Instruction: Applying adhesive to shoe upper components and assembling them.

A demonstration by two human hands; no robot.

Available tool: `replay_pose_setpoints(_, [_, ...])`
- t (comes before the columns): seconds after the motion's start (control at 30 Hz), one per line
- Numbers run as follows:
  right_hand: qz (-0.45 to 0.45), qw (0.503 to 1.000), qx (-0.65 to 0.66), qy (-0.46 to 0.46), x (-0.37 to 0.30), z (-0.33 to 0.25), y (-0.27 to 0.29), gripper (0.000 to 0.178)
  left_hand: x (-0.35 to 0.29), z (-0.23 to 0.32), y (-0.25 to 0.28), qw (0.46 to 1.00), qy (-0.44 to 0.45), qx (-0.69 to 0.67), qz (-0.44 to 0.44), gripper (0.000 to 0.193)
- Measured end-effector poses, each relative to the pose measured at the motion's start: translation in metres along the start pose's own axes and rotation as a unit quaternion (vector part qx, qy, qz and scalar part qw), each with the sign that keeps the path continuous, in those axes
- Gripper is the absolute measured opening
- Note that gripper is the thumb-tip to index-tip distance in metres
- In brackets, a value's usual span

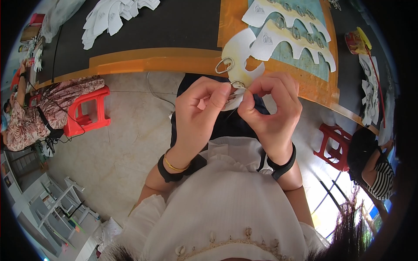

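Both my hands meet just off the table's front edge, over my lap, at the lower end of a white scalloped strip [237, 47] with yellowish smears. My left hand [198, 104] pinches that end between thumb and forefinger, beside a metal ring [237, 81]. My right hand [276, 108] has thumb and forefinger pressed together at the ring's other side; the fingertips hide exactly what is between them. Another oval metal ring [217, 68] sits at the strip's left edge, above my left fingertips. The strip's upper part reaches over the orange table edge.
Scalloped strips with metal rings [278, 41] lie on a teal mat [318, 69]. White pieces [106, 19] are piled far left. A tub [353, 42] stands far right. People [56, 100] sit at both sides, near red stools [89, 113].
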State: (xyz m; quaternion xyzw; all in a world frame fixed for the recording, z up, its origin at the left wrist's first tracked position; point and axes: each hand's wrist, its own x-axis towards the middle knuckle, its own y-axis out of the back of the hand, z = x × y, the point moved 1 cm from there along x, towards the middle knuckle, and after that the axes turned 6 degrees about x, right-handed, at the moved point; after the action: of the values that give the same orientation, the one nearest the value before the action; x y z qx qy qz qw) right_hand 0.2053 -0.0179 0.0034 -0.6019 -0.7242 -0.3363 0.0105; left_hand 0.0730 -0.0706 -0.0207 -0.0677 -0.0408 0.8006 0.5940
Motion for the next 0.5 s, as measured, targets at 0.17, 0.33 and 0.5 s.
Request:
replay_pose_setpoints(0.17, [-0.013,1.000,0.021,-0.004,0.0028,0.0096,-0.0019,0.016,0.0049,-0.0072,0.0042,0.998,0.040,-0.050,-0.011,0.015])
replay_pose_setpoints(0.33, [0.024,0.998,0.053,0.026,0.0014,0.0085,0.0005,0.021,0.0058,-0.0067,0.0069,0.989,-0.063,0.130,0.044,0.013])
replay_pose_setpoints(0.5, [-0.025,0.994,-0.024,0.102,0.0034,0.0074,-0.0026,0.019,0.0042,-0.0029,0.0025,0.983,-0.089,0.151,0.049,0.011])
